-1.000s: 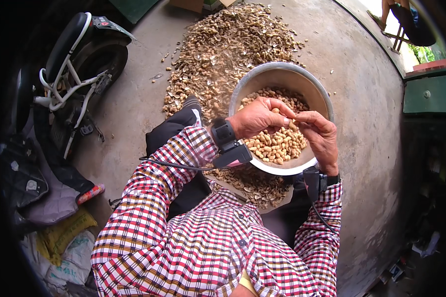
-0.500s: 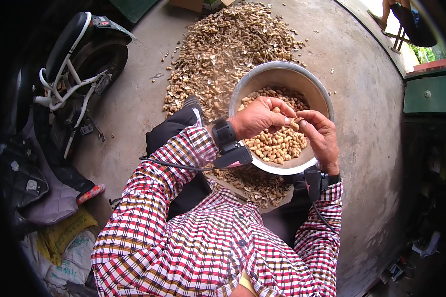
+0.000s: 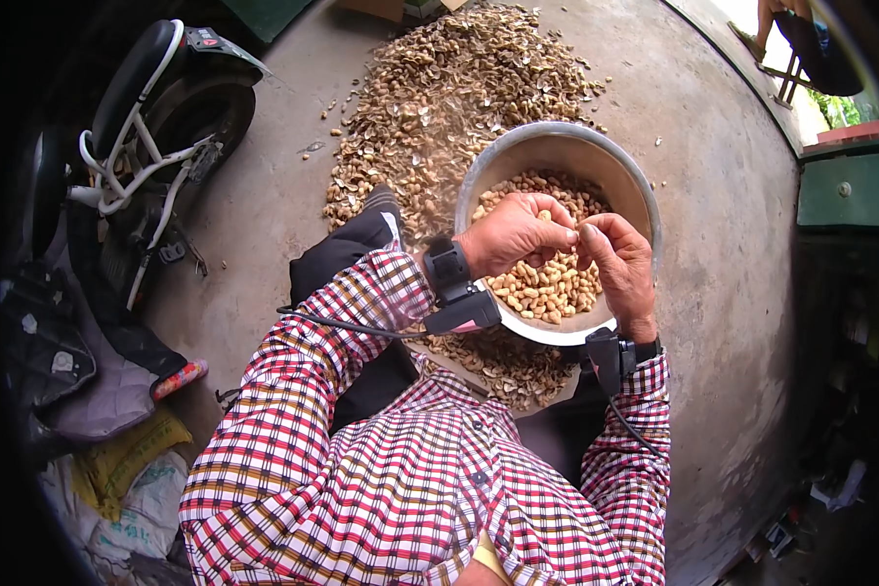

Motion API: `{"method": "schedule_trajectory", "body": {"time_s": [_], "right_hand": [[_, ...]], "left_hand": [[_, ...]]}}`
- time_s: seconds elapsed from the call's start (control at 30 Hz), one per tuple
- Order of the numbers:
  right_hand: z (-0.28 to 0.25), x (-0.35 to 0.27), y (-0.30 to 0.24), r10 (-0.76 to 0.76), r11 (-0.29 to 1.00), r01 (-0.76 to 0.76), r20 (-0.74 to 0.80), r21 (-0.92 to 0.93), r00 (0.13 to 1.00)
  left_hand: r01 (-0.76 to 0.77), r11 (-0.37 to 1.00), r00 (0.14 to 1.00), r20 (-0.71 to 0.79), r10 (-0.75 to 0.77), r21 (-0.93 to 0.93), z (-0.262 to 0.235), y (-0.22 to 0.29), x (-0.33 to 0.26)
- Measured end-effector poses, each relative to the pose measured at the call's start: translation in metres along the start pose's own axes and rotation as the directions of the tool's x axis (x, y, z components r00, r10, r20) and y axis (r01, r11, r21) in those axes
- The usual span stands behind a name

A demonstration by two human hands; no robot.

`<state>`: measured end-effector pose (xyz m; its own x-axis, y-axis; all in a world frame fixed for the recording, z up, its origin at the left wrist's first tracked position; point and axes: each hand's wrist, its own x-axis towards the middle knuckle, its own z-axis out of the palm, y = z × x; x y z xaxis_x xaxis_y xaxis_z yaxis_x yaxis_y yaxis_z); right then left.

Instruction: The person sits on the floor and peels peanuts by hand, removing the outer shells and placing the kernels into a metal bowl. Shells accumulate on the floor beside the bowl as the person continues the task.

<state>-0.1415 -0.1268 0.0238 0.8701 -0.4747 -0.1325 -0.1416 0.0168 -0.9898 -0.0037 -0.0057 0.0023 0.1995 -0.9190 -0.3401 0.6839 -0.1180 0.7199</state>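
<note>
My left hand (image 3: 516, 234) and my right hand (image 3: 622, 262) meet over a round metal basin (image 3: 638, 176), fingertips touching. Both are closed in a pinch. A pale unshelled peanut (image 3: 544, 215) shows between the fingers of my left hand. Whatever lies between the right thumb and fingers is hidden by the fingertips. Below them the basin holds a heap of unshelled peanuts (image 3: 547, 291) on the near side and darker reddish shelled kernels (image 3: 547, 182) toward the far side.
A large pile of broken peanut shells (image 3: 439, 88) spreads over the concrete floor beyond the basin, with more shells (image 3: 508, 366) between my legs. A two-wheeler (image 3: 156, 137) stands at left, near sacks (image 3: 132, 469). A green cabinet (image 3: 850, 190) is at right. Someone's leg (image 3: 767, 20) shows at top right.
My right hand has shifted slightly left and turned, its fingertips now closed against those of my left. The peanut that showed between the two hands is now covered. My left hand has barely moved.
</note>
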Motion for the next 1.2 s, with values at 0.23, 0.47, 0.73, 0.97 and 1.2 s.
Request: {"method": "schedule_trajectory", "body": {"time_s": [0.23, 0.47, 0.73, 0.97, 1.2], "right_hand": [[0.002, -0.001, 0.003, 0.029, 0.993, -0.031, 0.025, 0.112, 0.999], [0.007, -0.003, 0.008, 0.081, 0.786, -0.136, 0.118, 0.603, 0.990], [-0.015, 0.004, 0.022, 0.082, 0.457, -0.165, 0.143, 0.874, 0.986], [0.000, -0.005, -0.002, 0.179, 0.794, -0.211, 0.113, 0.569, 0.977], [-0.003, -0.009, -0.004, 0.079, 0.989, -0.087, 0.071, 0.118, 0.994]], "left_hand": [[0.078, 0.989, 0.996, 0.043, -0.073, -0.129, -0.003, 0.000, -0.001], [0.103, 0.973, 0.990, 0.114, -0.080, -0.209, 0.003, 0.001, -0.005], [0.063, 0.967, 0.964, 0.266, 0.004, -0.245, 0.005, 0.001, -0.008], [0.015, 0.942, 0.998, 0.061, 0.006, -0.335, 0.005, -0.001, -0.001], [-0.057, 0.992, 0.996, 0.062, 0.064, -0.111, 0.009, 0.006, -0.006]]}}
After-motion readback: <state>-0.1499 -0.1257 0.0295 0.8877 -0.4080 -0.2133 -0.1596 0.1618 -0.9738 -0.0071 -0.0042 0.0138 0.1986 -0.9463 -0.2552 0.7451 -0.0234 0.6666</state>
